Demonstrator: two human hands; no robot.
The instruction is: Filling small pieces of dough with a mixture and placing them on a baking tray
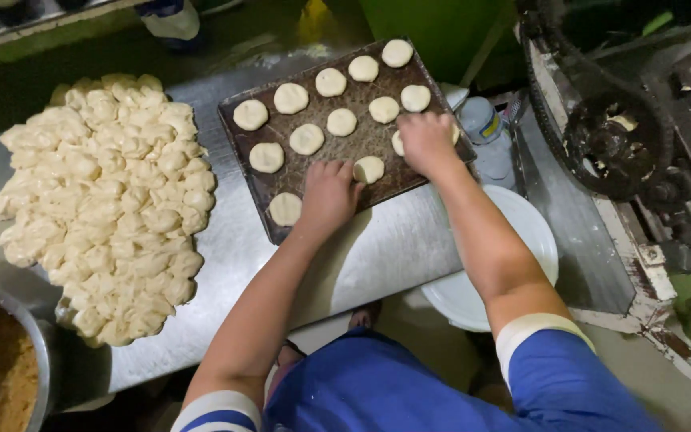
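While both hands work over it, the baking tray [259, 196] lies at a slant on the steel table [377, 256], dark and greasy, holding flattened rounds of pale dough.

Tray contents: about 13 rounds in rough rows. 1 round [250, 114] sits near the far left corner; 1 round [285, 209] sits alone near the near left corner; 1 round [397, 53] sits at the far right corner. Most rounds lie apart from each other.

Left hand [328, 194]: palm down at the tray's near edge, fingers bent, fingertips touching a dough round [369, 169]. Not closed around it; the hand presses or rests beside it.

Right hand [427, 142]: palm down at the tray's right edge, fingers curled over another dough round [398, 142], which is mostly hidden. Whether it is gripped or only pressed, I cannot tell.

Table, left part: a large heap of dough lumps [109, 200], many small pale pieces stuck together, well apart from the tray.

Metal bowl [44, 352], lower left corner: holds a brown crumbly filling [1, 384].

White bowl [533, 232]: below the right forearm, at the table's near right edge; contents hidden by the arm.

Plastic bottle [485, 128]: lying just beside the tray's right edge, pale cap end visible.

Machine [617, 144], right: dark wheel with a chain, on a worn frame.

Sleeves: blue with white cuffs.
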